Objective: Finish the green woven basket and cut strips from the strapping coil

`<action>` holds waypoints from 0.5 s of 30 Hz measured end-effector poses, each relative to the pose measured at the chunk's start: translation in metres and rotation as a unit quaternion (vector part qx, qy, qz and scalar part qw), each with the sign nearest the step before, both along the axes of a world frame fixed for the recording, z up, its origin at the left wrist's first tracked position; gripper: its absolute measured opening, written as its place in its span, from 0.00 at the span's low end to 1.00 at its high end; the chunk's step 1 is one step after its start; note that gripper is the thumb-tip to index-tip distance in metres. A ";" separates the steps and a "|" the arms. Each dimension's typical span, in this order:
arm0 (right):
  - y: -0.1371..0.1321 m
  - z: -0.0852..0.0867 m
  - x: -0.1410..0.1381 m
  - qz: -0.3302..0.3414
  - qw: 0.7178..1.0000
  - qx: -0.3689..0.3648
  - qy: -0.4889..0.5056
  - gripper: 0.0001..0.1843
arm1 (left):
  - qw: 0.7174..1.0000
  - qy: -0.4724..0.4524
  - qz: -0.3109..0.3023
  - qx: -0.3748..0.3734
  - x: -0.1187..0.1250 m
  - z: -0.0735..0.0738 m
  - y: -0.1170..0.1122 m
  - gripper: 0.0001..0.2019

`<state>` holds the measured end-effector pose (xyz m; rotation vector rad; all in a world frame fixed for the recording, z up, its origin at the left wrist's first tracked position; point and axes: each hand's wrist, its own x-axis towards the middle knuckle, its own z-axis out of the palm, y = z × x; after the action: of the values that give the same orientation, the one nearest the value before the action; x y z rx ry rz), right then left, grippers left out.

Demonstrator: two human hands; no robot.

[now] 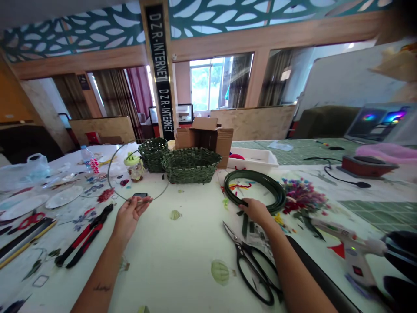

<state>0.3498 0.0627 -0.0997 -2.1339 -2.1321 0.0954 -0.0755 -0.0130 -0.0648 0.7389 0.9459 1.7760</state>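
Note:
My left hand (130, 215) holds a thin metal wire hoop (108, 171) at its lower edge, with the palm turned up. The hoop rises in front of a small lidded glass jar (135, 170) and a small woven green basket (153, 154). My right hand (256, 211) grips the near edge of a coil of dark green strap (257, 184), its fingers partly hidden. A larger woven green basket (191, 166) stands beyond the coil. Black-handled scissors (252, 265) lie open below my right forearm.
Red-and-black pliers (86, 237) lie left of my left arm, and a white-and-red glue gun (353, 256) lies at the right. Behind the baskets are a cardboard box (205, 139) and a white tray (252, 158). Colourful scraps (302, 195) lie beside the coil.

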 end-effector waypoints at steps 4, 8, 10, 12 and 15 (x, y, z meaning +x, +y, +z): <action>0.000 -0.003 0.001 -0.001 1.000 0.010 -0.001 0.20 | 0.999 -0.011 0.046 0.005 -0.017 -0.005 0.005 0.07; 0.000 -0.006 0.002 0.004 1.000 0.017 -0.004 0.20 | 0.996 -0.019 0.086 0.001 -0.034 -0.010 0.007 0.09; 0.000 -0.008 0.002 0.005 1.000 0.020 -0.006 0.20 | 0.994 -0.023 0.109 -0.004 -0.046 -0.012 0.006 0.10; 0.001 -0.009 0.003 0.004 1.000 0.021 -0.008 0.20 | 0.990 -0.028 0.137 -0.010 -0.060 -0.014 0.004 0.11; 0.003 -0.010 0.003 0.001 1.000 0.021 -0.011 0.20 | 0.979 -0.044 0.197 -0.020 -0.080 -0.014 0.004 0.12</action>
<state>0.3529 0.0654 -0.1097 -2.1204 -2.1291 0.0269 -0.1552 -0.0088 -0.0791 0.4621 1.1206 2.1048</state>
